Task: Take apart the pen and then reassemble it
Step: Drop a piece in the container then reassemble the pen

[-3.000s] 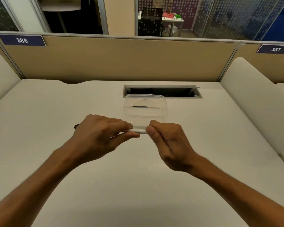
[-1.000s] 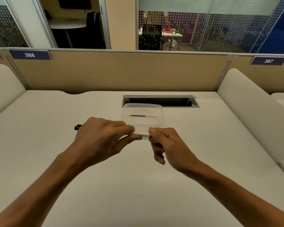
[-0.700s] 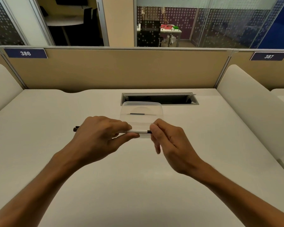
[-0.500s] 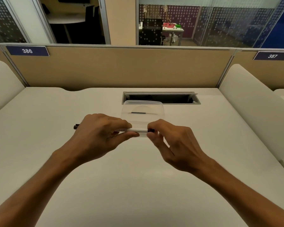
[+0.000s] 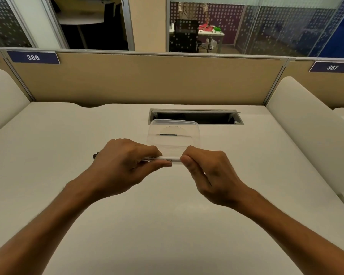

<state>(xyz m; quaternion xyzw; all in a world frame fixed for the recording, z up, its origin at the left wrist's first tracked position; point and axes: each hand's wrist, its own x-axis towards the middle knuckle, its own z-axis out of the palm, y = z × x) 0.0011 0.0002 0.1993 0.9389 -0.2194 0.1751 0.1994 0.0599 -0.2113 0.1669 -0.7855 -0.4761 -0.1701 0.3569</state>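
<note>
A white pen lies level between my two hands above the desk. My left hand wraps the pen's left part, and the dark tip sticks out past my knuckles at the left. My right hand pinches the pen's right end with thumb and fingers, hiding that end. Behind the hands a clear plastic container sits on the desk with a thin dark pen part lying in it.
The pale desk has a cable slot at its back, just beyond the container. A tan partition closes the far edge, and padded white dividers stand on both sides.
My right hand's fingers have shifted and turned on the pen's right end, and the dark end seen there a moment ago is now covered. My left hand has kept its grip.
</note>
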